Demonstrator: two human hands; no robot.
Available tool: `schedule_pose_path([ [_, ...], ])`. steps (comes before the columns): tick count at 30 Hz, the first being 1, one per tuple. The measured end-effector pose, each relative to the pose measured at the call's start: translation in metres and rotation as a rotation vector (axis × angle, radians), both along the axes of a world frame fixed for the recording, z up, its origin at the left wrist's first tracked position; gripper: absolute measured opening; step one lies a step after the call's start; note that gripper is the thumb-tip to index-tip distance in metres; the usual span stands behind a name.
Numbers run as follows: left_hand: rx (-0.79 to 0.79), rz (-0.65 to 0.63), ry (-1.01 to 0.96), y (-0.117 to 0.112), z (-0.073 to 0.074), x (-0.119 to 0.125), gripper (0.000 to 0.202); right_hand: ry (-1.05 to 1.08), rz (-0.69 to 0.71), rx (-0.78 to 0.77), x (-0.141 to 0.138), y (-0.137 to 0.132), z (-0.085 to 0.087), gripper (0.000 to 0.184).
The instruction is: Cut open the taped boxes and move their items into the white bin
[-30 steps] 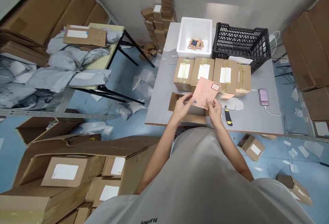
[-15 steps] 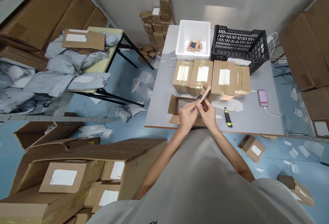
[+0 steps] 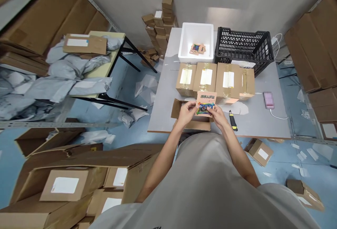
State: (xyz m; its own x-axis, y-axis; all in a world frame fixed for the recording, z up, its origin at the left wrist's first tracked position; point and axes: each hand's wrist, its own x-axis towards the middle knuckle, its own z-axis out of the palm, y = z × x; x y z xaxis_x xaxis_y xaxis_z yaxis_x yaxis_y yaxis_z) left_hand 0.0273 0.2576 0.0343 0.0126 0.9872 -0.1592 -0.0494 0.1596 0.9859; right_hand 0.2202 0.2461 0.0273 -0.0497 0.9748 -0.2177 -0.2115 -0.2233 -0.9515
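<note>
Between both hands is a flat orange-pink printed packet (image 3: 206,97) with dark lettering and a colourful picture, its printed side facing up. My left hand (image 3: 187,112) pinches its left edge, and my right hand (image 3: 218,115) grips the right edge with the thumb on the picture. Beneath the hands stands an open cardboard box (image 3: 198,125), partly hidden by them. Several similar packets (image 3: 197,48) lie inside a white foam box (image 3: 183,52) at the back of the table.
Taped cardboard boxes (image 3: 228,81) stand in a row behind my hands, with a black plastic crate (image 3: 243,43) beyond. A yellow-black utility knife (image 3: 233,121) and a phone (image 3: 269,100) on a cable lie to the right. A large carton (image 3: 142,157) sits at lower left.
The packet, seen nearly edge-on before, has been turned so its printed face shows. My hands have moved apart to its left and right edges.
</note>
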Motion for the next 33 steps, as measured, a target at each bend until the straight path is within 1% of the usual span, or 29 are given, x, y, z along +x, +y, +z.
schedule_pose_path([
  [2,0.078,-0.015,0.042,0.0,0.006,-0.004,0.044,-0.019,0.0,0.051,0.003,0.001,0.003,0.064],
  [5,0.212,-0.094,0.107,-0.002,0.017,-0.012,0.034,-0.081,0.013,0.186,0.012,0.003,0.007,0.054],
  [8,0.253,-0.148,0.149,-0.005,0.022,-0.02,0.035,-0.123,0.05,0.269,0.02,0.002,0.01,0.045],
  [10,0.231,-0.135,0.148,-0.008,0.02,-0.022,0.037,-0.121,0.062,0.251,0.022,-0.001,0.01,0.043],
  [12,0.191,-0.1,0.115,-0.012,0.015,-0.023,0.039,-0.111,0.054,0.201,0.023,-0.004,0.009,0.046],
  [14,0.134,-0.038,0.057,-0.014,0.008,-0.022,0.046,-0.098,0.028,0.146,0.025,-0.006,0.006,0.057],
  [16,0.077,0.001,-0.005,-0.015,0.003,-0.022,0.057,-0.082,0.009,0.111,0.026,-0.009,0.002,0.071],
  [18,0.06,-0.024,-0.02,-0.016,0.0,-0.023,0.064,-0.08,0.017,0.107,0.029,-0.011,-0.003,0.079],
  [20,0.077,-0.083,0.029,-0.016,0.0,-0.027,0.063,-0.108,0.027,0.117,0.031,-0.012,-0.005,0.074],
  [23,0.078,-0.15,0.086,-0.016,0.004,-0.031,0.069,-0.158,0.022,0.114,0.035,-0.012,-0.004,0.062],
  [26,0.035,-0.189,0.041,-0.014,0.013,-0.032,0.081,-0.135,0.025,0.096,0.038,-0.01,0.006,0.059],
  [27,0.027,-0.18,0.03,-0.013,0.017,-0.031,0.083,-0.113,0.044,0.09,0.038,-0.008,0.011,0.059],
  [29,0.02,-0.117,0.032,-0.008,0.024,-0.027,0.078,-0.061,0.106,0.068,0.037,-0.003,0.02,0.062],
  [31,0.003,-0.045,0.047,-0.002,0.031,-0.024,0.073,-0.022,0.164,0.026,0.032,0.003,0.028,0.069],
  [33,-0.03,-0.006,0.067,0.003,0.036,-0.022,0.071,-0.008,0.179,-0.023,0.026,0.008,0.033,0.076],
])
